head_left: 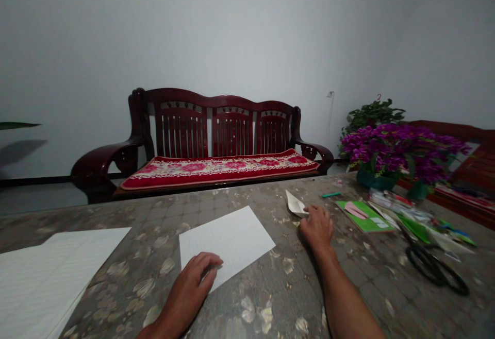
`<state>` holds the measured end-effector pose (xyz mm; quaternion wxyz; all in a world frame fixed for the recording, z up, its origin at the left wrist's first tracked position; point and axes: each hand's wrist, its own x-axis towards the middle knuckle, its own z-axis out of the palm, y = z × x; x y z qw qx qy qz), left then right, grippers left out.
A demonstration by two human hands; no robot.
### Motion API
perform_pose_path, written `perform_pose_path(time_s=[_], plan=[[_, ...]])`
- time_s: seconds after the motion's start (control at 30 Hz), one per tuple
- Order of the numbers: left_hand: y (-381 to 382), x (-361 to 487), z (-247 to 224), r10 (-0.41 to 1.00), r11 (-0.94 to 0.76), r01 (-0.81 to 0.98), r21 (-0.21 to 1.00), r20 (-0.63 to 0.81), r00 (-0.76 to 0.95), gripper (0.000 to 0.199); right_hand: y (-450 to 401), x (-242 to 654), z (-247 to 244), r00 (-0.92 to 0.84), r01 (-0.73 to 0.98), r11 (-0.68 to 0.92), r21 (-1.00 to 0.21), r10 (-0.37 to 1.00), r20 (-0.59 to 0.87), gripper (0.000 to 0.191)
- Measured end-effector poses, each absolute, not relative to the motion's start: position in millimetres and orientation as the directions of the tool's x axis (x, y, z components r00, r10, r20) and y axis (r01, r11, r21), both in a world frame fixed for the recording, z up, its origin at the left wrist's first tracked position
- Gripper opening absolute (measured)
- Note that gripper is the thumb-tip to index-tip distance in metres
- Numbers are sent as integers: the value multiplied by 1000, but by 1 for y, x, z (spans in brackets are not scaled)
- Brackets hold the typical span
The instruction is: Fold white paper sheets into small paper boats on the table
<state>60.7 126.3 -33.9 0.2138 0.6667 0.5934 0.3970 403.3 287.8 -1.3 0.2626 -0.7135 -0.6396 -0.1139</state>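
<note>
A white sheet of paper (228, 243) lies aslant on the table before me, with faint lines on it. My left hand (193, 282) rests at its lower left edge, holding nothing, with thumb and fingers slightly bent and apart. Farther off to the right, my right hand (317, 227) has its fingers closed at the near corner of a small folded white paper (295, 205). Part of that paper's right end is hidden by the fingertips. It sits tilted, its pointed end up and away from me.
A stack of lined paper (50, 277) lies at the left. At the right are a green booklet (365, 217), a green pen (331, 195), black scissors (436, 267) and purple flowers (402, 146) in green pots. A wooden bench (228, 128) stands beyond the patterned table (154, 256).
</note>
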Motion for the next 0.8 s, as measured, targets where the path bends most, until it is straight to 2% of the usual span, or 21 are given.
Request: perform_pose_path(time_s=[0.17, 0.47, 0.57, 0.67, 0.8], plan=[[126, 60, -34, 960, -214, 632, 744, 279, -3, 24, 287, 399, 2, 135, 979, -45, -199, 872, 470, 27], [127, 62, -30, 958, -218, 626, 749, 285, -8, 24, 288, 404, -2, 142, 969, -29, -246, 878, 456, 35], [126, 61, -31, 957, -225, 622, 750, 289, -2, 24, 289, 407, -4, 184, 915, 0, -404, 891, 415, 39], [125, 61, -32, 956, -231, 621, 749, 294, 1, 24, 291, 412, -7, 231, 824, 17, -566, 903, 363, 32], [126, 61, -32, 958, -226, 622, 749, 287, 2, 24, 296, 419, -9, 280, 706, 22, -708, 909, 307, 23]])
